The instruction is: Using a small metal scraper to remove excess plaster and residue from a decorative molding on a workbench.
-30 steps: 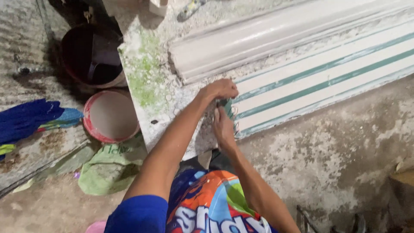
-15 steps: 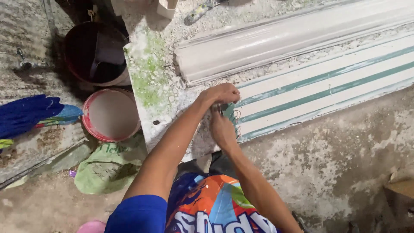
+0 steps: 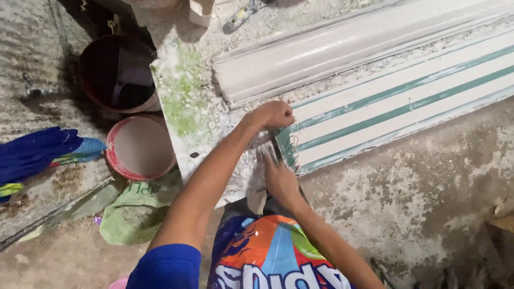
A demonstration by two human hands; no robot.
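Observation:
My left hand (image 3: pixel 273 114) is closed into a fist at the near end of a long white mould with green stripes (image 3: pixel 396 104), gripping something small that I cannot make out. My right hand (image 3: pixel 279 179) lies just below it, fingers pressed against the mould's end and a whitish, plaster-covered scrap (image 3: pixel 265 147) between the two hands. A long white plaster cornice (image 3: pixel 342 51) lies parallel behind the mould on the plaster-spattered slab (image 3: pixel 187 107).
A dark red bucket (image 3: pixel 115 75) and a red-rimmed bucket of pale mix (image 3: pixel 140 147) stand at the left. A green sack (image 3: pixel 136 211) lies below them, blue cloth (image 3: pixel 37 152) at far left. Rough concrete floor (image 3: pixel 417 198) spreads right.
Both hands stay at the mould's end. The view has shifted slightly, and my left fist has edged a little along the end.

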